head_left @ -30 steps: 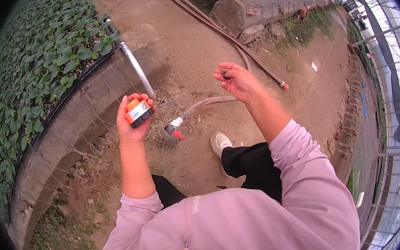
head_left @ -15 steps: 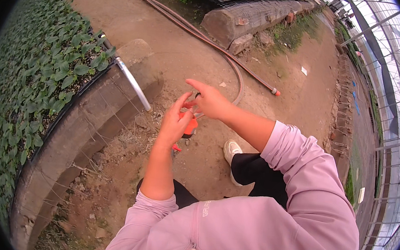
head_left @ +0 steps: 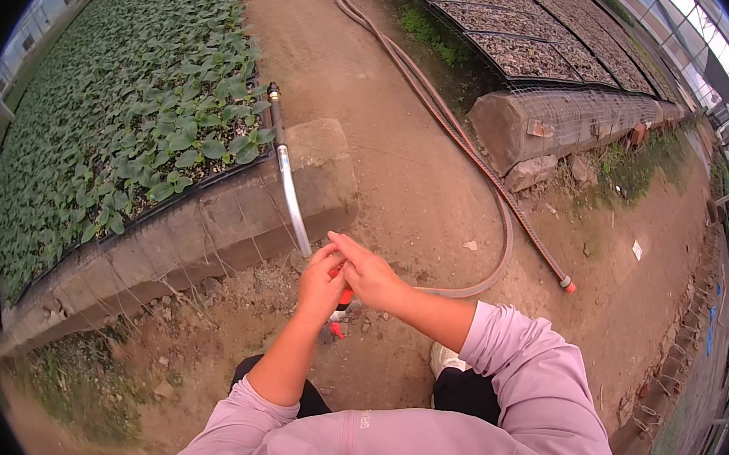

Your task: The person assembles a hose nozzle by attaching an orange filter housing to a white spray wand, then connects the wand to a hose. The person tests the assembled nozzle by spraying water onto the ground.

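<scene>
My left hand [head_left: 317, 287] and my right hand [head_left: 375, 279] meet in front of me, their fingers closed together round the top of an orange hose connector [head_left: 345, 297]. My fingers hide most of it. Just below sits a white-grey piece [head_left: 337, 316] with a small red handle [head_left: 336, 330], which looks like a tap. A pinkish hose [head_left: 464, 290] curves in from the right and goes out of sight behind my right forearm. Close beyond my left fingertips is the lower end of a bent silver watering pipe [head_left: 294, 207].
The pipe leans on a concrete bed wall [head_left: 325, 166] beside green seedlings [head_left: 128, 105]. Right of the dirt path [head_left: 297, 21], another hose ends in an orange fitting [head_left: 569, 286]. A concrete block [head_left: 517, 124] edges a raised bed of trays [head_left: 534, 54]. My shoe [head_left: 447, 358] stands below.
My view has swung left and up, so the scene lies further right and lower. My right fingers have come down from a raised, pointing pose to close together against the left hand.
</scene>
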`<state>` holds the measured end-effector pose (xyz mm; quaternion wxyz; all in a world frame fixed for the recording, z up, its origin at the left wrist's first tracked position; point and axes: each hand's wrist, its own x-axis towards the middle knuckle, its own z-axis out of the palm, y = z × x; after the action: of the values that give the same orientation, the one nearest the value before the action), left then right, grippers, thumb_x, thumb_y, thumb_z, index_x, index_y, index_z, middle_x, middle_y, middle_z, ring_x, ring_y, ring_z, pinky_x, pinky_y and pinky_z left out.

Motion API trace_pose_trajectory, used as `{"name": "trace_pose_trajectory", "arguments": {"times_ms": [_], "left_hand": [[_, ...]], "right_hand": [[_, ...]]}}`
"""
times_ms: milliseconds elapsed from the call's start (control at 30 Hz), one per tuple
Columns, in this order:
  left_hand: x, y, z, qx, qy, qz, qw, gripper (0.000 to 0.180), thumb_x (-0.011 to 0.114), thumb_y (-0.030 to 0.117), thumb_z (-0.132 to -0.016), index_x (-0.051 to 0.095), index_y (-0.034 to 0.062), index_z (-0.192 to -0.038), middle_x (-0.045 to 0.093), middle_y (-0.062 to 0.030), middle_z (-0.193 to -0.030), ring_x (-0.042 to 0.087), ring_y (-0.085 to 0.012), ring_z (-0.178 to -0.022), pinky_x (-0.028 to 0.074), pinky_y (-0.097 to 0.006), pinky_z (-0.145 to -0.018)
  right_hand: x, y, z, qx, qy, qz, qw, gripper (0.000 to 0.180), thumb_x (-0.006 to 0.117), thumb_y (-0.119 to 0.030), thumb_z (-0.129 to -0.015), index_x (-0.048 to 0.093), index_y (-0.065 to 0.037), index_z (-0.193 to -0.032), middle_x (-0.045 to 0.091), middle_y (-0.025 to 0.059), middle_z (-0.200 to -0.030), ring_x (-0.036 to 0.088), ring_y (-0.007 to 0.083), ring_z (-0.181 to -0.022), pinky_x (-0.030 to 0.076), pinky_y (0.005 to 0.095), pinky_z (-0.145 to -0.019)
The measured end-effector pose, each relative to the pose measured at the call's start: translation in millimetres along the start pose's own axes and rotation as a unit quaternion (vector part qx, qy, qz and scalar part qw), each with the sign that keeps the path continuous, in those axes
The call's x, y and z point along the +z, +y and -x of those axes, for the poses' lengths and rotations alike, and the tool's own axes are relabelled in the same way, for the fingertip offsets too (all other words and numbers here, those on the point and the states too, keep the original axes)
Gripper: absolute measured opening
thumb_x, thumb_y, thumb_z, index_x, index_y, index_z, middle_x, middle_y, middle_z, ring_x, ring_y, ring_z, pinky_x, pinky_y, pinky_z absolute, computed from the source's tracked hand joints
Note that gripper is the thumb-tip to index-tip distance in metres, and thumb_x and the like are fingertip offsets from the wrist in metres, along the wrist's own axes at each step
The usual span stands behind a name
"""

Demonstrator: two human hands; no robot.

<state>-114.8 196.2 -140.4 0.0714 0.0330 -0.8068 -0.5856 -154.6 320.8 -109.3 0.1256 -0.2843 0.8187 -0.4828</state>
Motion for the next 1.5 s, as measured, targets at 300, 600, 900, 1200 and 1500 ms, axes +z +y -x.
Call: {"name": "trace_pose_trajectory", "arguments": {"times_ms": [300, 600, 900, 1200, 1500], "left_hand": [[-5, 57, -44, -0.197, 0.003, 0.260, 0.945, 0.005, 0.050, 0.007, -0.086, 0.054, 0.0039, -0.087, 0.062, -0.0062, -0.098, 0.060, -0.0127, -0.078, 0.048, -0.026, -0.070], [38, 51, -49, -0.299, -0.006, 0.231, 0.926, 0.003, 0.052, 0.007, -0.084, 0.053, 0.0046, -0.084, 0.060, -0.0108, -0.101, 0.065, -0.0249, -0.078, 0.052, -0.034, -0.069], [83, 64, -82, -0.317, -0.032, 0.189, 0.929, 0.004, 0.052, 0.005, -0.083, 0.052, 0.0035, -0.080, 0.060, -0.0095, -0.102, 0.063, -0.0179, -0.078, 0.051, -0.030, -0.070], [69, 47, -70, -0.287, -0.078, 0.195, 0.935, 0.005, 0.051, 0.005, -0.085, 0.054, 0.0026, -0.081, 0.060, -0.0094, -0.103, 0.063, -0.0172, -0.079, 0.050, -0.029, -0.071], [29, 59, -39, -0.255, -0.155, 0.288, 0.910, 0.010, 0.053, 0.007, -0.086, 0.057, 0.0015, -0.093, 0.056, -0.0078, -0.107, 0.064, -0.0195, -0.085, 0.052, -0.031, -0.073]], "right_hand": [[-221, 256, 40, 0.379, 0.317, -0.491, 0.717, 0.031, 0.044, -0.031, -0.093, 0.041, -0.009, -0.114, 0.058, 0.0112, -0.098, 0.064, 0.0216, -0.075, 0.045, 0.0264, -0.048], [-277, 470, 228, 0.445, 0.663, -0.414, 0.436, 0.039, 0.052, -0.047, -0.086, 0.048, -0.011, -0.100, 0.050, 0.0059, -0.079, 0.053, 0.0130, -0.059, 0.040, 0.0182, -0.045], [-294, 495, 227, 0.401, 0.717, -0.263, 0.506, 0.024, 0.055, -0.027, -0.086, 0.050, -0.005, -0.093, 0.053, 0.0079, -0.086, 0.053, 0.0151, -0.075, 0.047, 0.0250, -0.063], [-346, 357, 197, 0.084, 0.651, -0.566, 0.499, 0.014, 0.050, -0.021, -0.085, 0.047, -0.008, -0.079, 0.052, 0.0054, -0.068, 0.053, 0.0222, -0.068, 0.048, 0.0362, -0.063], [-256, 76, 148, 0.034, 0.420, -0.348, 0.837, 0.014, 0.053, -0.015, -0.085, 0.044, -0.004, -0.084, 0.047, 0.0056, -0.058, 0.049, 0.0177, -0.054, 0.045, 0.0318, -0.058]]}}
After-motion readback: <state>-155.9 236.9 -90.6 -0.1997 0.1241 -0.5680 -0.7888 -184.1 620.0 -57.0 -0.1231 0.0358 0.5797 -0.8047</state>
